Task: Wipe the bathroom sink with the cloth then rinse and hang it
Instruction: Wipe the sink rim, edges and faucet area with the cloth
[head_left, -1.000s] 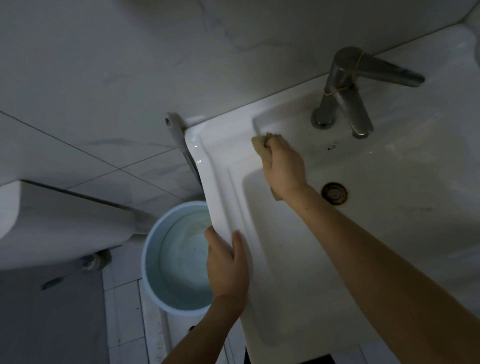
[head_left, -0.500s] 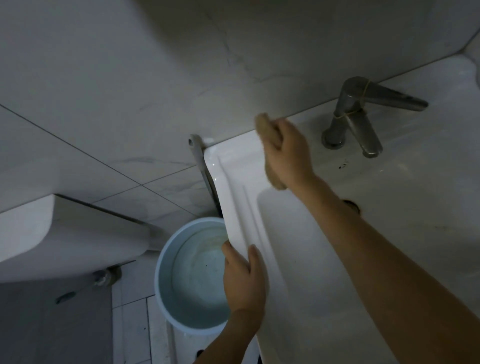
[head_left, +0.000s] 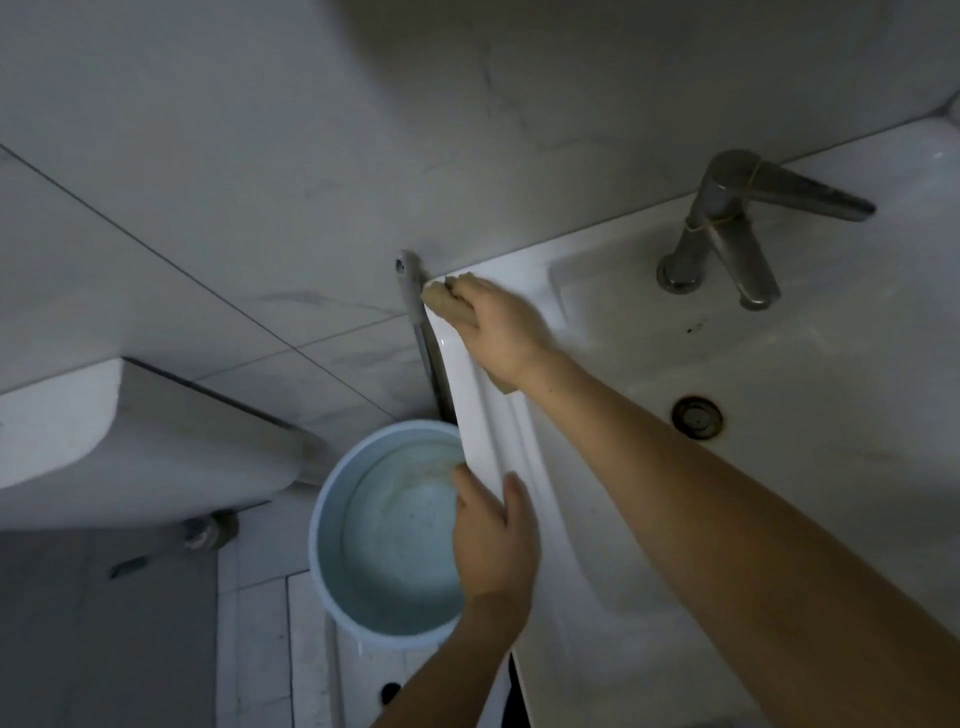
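A white rectangular sink (head_left: 810, 374) fills the right side of the head view, its drain (head_left: 696, 417) in the basin. My right hand (head_left: 506, 327) presses a beige cloth (head_left: 441, 300) onto the sink's back left corner, close to the wall. Most of the cloth is hidden under my palm. My left hand (head_left: 493, 540) grips the sink's left rim, thumb on the outer side, fingers on top. A metal tap (head_left: 727, 239) with a rubber band around it stands at the back, its handle pointing right.
A light blue bucket (head_left: 332, 525) sits on the floor just left of the sink, under my left hand. A grey bracket or pipe (head_left: 415, 306) runs down the wall beside the sink corner. A white toilet cistern (head_left: 130, 436) is at the left.
My right hand has slid the cloth from the ledge left of the tap to the sink's back left corner. My left hand has stayed on the rim.
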